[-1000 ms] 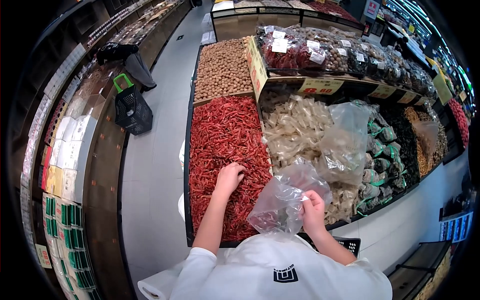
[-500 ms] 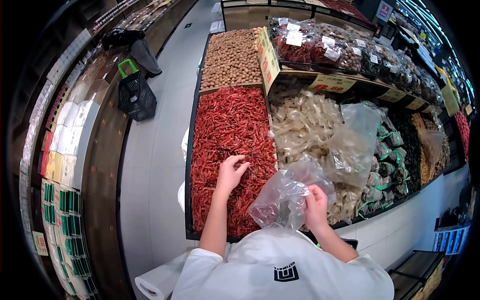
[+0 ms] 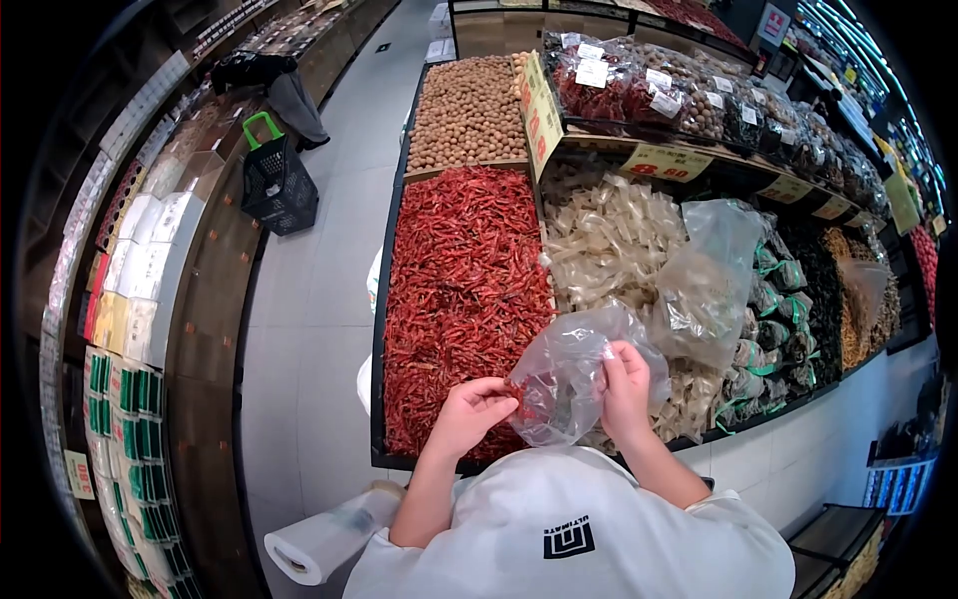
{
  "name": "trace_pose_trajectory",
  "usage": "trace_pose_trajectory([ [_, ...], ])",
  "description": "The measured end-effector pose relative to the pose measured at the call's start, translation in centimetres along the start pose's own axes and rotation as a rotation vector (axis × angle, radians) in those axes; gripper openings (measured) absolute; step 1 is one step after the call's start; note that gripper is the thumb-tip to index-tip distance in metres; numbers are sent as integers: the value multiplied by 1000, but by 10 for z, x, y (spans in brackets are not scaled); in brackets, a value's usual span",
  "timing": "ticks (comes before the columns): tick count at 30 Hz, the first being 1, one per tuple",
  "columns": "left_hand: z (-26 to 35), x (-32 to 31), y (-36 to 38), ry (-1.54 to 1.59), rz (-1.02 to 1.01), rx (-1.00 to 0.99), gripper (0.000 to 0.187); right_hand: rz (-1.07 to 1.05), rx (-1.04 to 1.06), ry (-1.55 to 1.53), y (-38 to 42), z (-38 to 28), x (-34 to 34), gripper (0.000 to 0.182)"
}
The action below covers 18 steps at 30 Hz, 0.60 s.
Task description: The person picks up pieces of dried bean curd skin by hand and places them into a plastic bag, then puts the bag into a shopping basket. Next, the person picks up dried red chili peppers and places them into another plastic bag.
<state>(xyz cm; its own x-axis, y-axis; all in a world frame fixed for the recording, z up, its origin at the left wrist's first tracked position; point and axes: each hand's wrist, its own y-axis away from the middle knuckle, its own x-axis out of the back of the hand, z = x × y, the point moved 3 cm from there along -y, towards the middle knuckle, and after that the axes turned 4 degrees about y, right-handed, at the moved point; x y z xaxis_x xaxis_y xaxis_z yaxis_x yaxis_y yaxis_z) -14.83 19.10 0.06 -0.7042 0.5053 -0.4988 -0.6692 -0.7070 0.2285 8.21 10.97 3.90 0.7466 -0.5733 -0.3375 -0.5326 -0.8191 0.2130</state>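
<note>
My left hand (image 3: 473, 414) is at the left edge of a clear plastic bag (image 3: 564, 384), thumb and fingers pinched together. A small red dried chili (image 3: 515, 387) shows at its fingertips, partly hidden. My right hand (image 3: 626, 384) grips the bag's upper right side between thumb and fingers. Beneath and beyond my left hand lies a bin heaped with red dried chilies (image 3: 459, 270). To the right of it is a pile of pale, translucent dried pieces (image 3: 614, 235), partly covered by the bag.
Another clear bag (image 3: 709, 285) lies on the pale pile. Walnut-like brown goods (image 3: 464, 110) fill the bin beyond the chilies. A plastic bag roll (image 3: 324, 539) stands at lower left. Across the aisle are a dark basket (image 3: 279, 185) and a bending person (image 3: 284, 95).
My left hand has moved back from over the chilies, toward me and right, to the bag's edge. The right hand keeps its grip on the bag and has shifted slightly.
</note>
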Motion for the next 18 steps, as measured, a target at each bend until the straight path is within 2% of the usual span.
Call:
trace_pose_trajectory([
  [4,-14,-11,-10,-229,12,61,26,-33,54,-18,1,0,-7,16],
  [6,-19,-19,-21,-478,-57,-37,27,-22,74,-7,4,0,-7,17],
  [8,-27,-31,-35,-512,-75,-46,27,-32,86,-3,8,2,-6,17],
  [10,-33,-46,-51,-618,-8,-132,26,-32,89,19,12,6,-1,17],
  [11,-6,-69,-45,-683,-13,24,34,-30,87,36,15,7,0,17],
  [12,-4,-70,-48,-678,-15,21,34,-30,89,41,17,7,0,17],
  [14,0,-81,-50,-921,-259,-303,44,-7,74,35,22,6,3,16],
  [16,1,-72,-43,-1001,-304,-371,49,9,86,46,24,4,8,16],
  [18,29,-67,-19,-945,-557,-395,51,22,91,54,24,3,11,15],
])
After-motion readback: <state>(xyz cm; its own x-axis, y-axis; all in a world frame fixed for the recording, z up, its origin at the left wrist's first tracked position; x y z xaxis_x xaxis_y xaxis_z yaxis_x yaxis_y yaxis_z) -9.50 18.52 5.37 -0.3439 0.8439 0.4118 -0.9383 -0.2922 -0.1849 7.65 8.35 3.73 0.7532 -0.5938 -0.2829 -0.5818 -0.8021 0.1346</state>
